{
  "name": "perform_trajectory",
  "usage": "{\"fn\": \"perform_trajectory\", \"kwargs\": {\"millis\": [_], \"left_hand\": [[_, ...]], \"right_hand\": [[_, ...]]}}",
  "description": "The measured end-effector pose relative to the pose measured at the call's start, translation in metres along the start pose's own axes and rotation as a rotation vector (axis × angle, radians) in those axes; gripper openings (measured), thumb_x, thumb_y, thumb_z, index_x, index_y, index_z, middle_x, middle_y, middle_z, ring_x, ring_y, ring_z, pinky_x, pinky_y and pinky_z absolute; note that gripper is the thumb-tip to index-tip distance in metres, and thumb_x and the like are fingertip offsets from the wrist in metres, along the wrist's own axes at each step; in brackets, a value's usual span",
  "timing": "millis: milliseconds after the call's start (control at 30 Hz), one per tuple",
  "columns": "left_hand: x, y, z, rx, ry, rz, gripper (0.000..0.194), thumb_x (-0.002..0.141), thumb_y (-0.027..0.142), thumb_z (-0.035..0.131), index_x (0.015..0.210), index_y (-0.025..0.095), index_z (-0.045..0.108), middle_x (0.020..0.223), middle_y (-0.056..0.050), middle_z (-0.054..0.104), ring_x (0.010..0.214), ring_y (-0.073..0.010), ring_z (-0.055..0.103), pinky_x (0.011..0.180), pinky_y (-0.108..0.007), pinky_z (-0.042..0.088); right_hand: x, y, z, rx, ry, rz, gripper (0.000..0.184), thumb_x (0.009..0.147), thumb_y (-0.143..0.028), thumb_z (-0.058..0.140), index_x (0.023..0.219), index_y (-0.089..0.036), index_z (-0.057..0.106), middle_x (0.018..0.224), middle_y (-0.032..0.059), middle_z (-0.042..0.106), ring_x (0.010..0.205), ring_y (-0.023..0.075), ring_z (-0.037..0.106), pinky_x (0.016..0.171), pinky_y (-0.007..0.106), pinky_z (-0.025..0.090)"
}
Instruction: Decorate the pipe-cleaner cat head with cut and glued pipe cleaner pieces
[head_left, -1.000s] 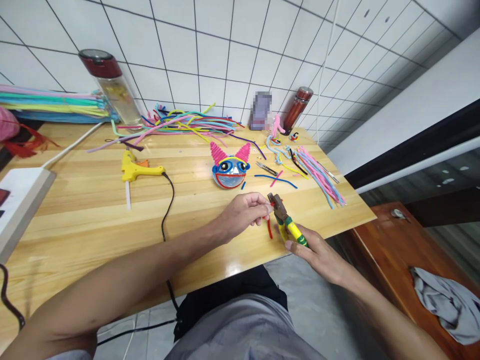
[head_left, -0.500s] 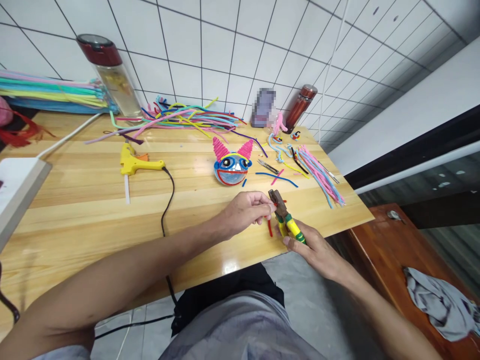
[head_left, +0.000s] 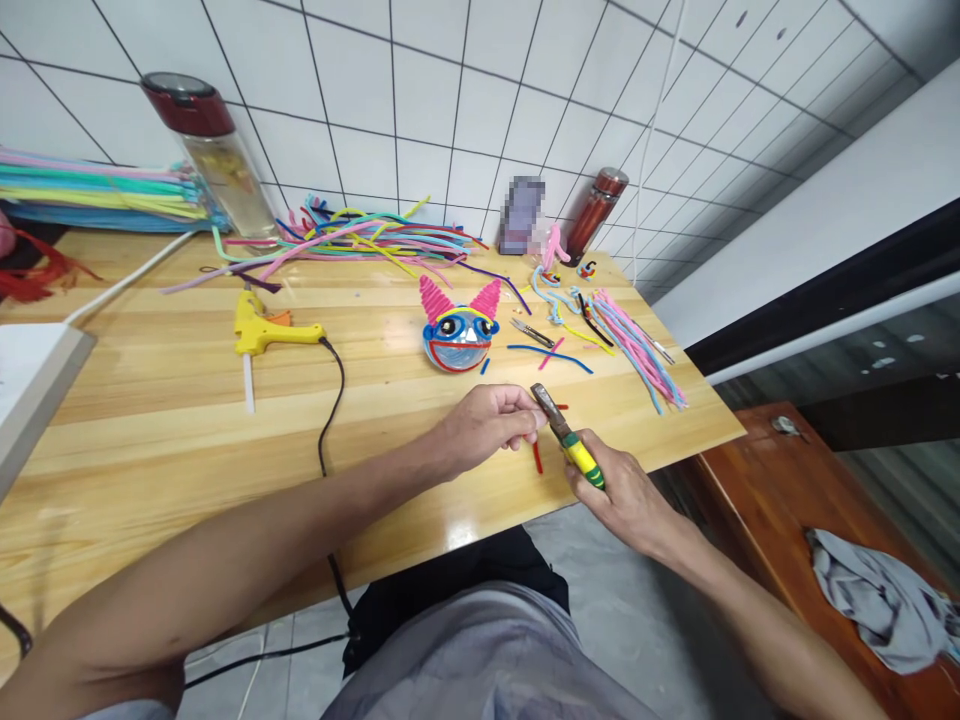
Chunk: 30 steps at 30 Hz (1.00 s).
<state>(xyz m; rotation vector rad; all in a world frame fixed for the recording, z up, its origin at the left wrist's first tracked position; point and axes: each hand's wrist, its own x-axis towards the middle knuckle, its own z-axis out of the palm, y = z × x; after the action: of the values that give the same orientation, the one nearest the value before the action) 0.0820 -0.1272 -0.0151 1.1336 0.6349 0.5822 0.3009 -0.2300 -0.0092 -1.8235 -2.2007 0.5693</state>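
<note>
My left hand [head_left: 499, 425] is closed in a pinch right beside the jaws of the pliers [head_left: 577, 455]. A red pipe cleaner [head_left: 537, 458] shows just below its fingertips; most of what is pinched is hidden. My right hand [head_left: 622, 495] is wrapped round the yellow and green pliers handles, which are pressed together, with the jaws pointing up and left at the left fingertips. Another short red piece [head_left: 562, 407] lies behind the jaws. Beyond the hands sits a clear ball-shaped face [head_left: 459, 340] with pink ears, blue-rimmed eyes and a red-outlined mouth.
A yellow glue gun [head_left: 274, 330] with its black cord lies to the left. Small snips [head_left: 532, 332] and a blue pipe cleaner [head_left: 562, 360] are right of the face. Pipe-cleaner piles [head_left: 360, 240], a clear bottle [head_left: 232, 180] and a red flask [head_left: 596, 215] stand along the wall.
The pliers' handles have closed together in my right hand, and the jaws have turned and shut near my left fingertips. My left hand stays almost in place. The whole view has shifted slightly.
</note>
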Motion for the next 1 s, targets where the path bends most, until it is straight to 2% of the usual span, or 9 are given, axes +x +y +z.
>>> {"fn": "perform_trajectory", "kwargs": {"millis": [167,300,367,433,500,567,800,900,1000], "left_hand": [[-0.003,-0.001,0.002,0.031,0.046,0.047,0.018,0.074,0.033,0.069,0.078,0.016,0.064,0.068,0.001,0.064,0.060,-0.0100,0.054,0.060,-0.025,0.041],[0.000,-0.004,0.003,0.060,0.085,0.053,0.017,0.074,0.033,0.069,0.078,0.017,0.064,0.069,0.002,0.064,0.058,-0.0097,0.052,0.058,-0.024,0.040],[0.002,-0.005,0.002,0.061,0.088,0.040,0.018,0.074,0.033,0.069,0.078,0.017,0.064,0.068,0.002,0.064,0.057,-0.0094,0.052,0.057,-0.024,0.040],[0.004,-0.007,0.002,0.059,0.104,0.028,0.018,0.074,0.033,0.069,0.078,0.017,0.064,0.068,0.002,0.063,0.056,-0.0091,0.051,0.056,-0.024,0.040],[0.005,-0.009,0.000,0.057,0.120,0.024,0.018,0.075,0.033,0.070,0.078,0.016,0.064,0.067,0.002,0.064,0.056,-0.0090,0.051,0.056,-0.024,0.040],[0.007,-0.011,-0.002,0.051,0.147,0.035,0.018,0.076,0.033,0.070,0.078,0.016,0.064,0.067,0.002,0.064,0.056,-0.0090,0.051,0.057,-0.024,0.041],[0.012,-0.013,-0.006,0.003,0.212,-0.011,0.015,0.077,0.029,0.070,0.079,0.016,0.063,0.066,0.002,0.063,0.055,-0.0087,0.051,0.057,-0.024,0.041],[0.012,-0.012,-0.005,0.014,0.197,-0.050,0.013,0.076,0.028,0.069,0.081,0.016,0.066,0.067,0.001,0.064,0.057,-0.0096,0.053,0.059,-0.025,0.042],[0.010,-0.013,-0.003,0.030,0.175,-0.058,0.015,0.075,0.030,0.070,0.080,0.016,0.066,0.069,0.001,0.065,0.061,-0.0106,0.055,0.063,-0.026,0.044]], "right_hand": [[0.008,0.009,0.002,-0.118,0.054,-0.018,0.016,0.081,-0.022,0.048,0.096,-0.025,0.049,0.071,-0.0011,0.058,0.061,0.0201,0.056,0.061,0.030,0.038],[0.014,0.013,0.000,-0.059,-0.019,-0.049,0.009,0.086,-0.022,0.047,0.093,-0.024,0.052,0.074,0.0008,0.062,0.063,0.0197,0.059,0.063,0.030,0.043],[0.014,0.014,-0.002,-0.030,-0.053,-0.076,0.014,0.093,-0.026,0.046,0.101,-0.023,0.058,0.085,0.0043,0.070,0.072,0.0210,0.066,0.069,0.031,0.049],[0.011,0.018,-0.006,-0.027,-0.062,-0.102,0.028,0.098,-0.030,0.047,0.120,-0.022,0.061,0.106,0.0084,0.077,0.091,0.0241,0.074,0.080,0.034,0.054],[0.008,0.025,-0.012,-0.038,-0.055,-0.109,0.041,0.100,-0.033,0.048,0.139,-0.023,0.057,0.128,0.0107,0.074,0.112,0.0271,0.073,0.092,0.038,0.056],[0.004,0.038,-0.019,-0.073,-0.044,-0.082,0.047,0.102,-0.036,0.049,0.146,-0.024,0.054,0.139,0.0116,0.070,0.121,0.0286,0.070,0.098,0.041,0.056],[0.014,0.105,-0.028,-0.482,0.017,0.211,0.049,0.103,-0.050,0.049,0.138,-0.018,0.060,0.118,0.0177,0.070,0.107,0.0341,0.068,0.083,0.044,0.056],[0.025,0.129,-0.021,-0.562,0.041,0.228,0.046,0.101,-0.050,0.054,0.132,-0.017,0.064,0.113,0.0183,0.070,0.106,0.0341,0.065,0.087,0.045,0.054],[0.031,0.126,-0.019,-0.492,0.111,0.157,0.047,0.099,-0.051,0.058,0.130,-0.017,0.065,0.120,0.0202,0.070,0.113,0.0360,0.064,0.095,0.050,0.053]]}}
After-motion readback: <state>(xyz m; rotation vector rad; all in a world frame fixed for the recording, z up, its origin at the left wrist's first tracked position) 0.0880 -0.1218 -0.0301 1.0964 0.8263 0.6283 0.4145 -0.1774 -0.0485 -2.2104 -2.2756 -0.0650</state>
